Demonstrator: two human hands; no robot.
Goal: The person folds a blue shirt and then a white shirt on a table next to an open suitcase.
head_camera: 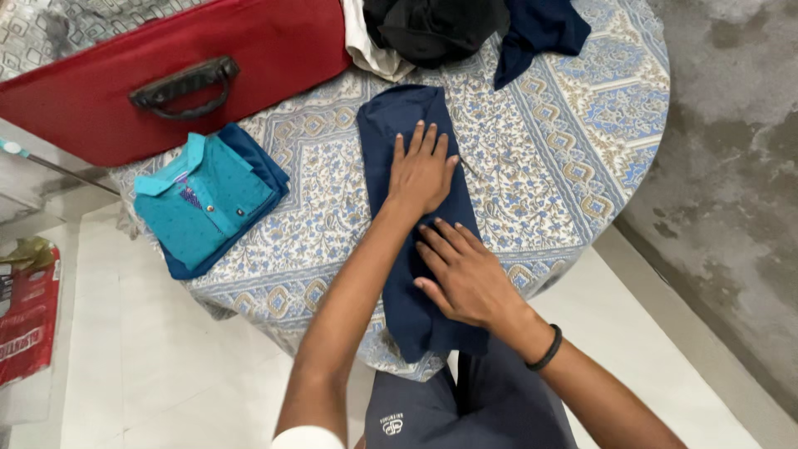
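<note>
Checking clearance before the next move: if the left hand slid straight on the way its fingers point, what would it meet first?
The left hand lies flat on the navy garment, fingers pointing at the table's far side. It would likely meet the black clothes pile first.

The dark blue cloth (420, 224) is folded into 1 long, thin strip. It lies flat on the table (549, 158) and points away from the person. Its near end hangs a little over the table's edge.
</note>
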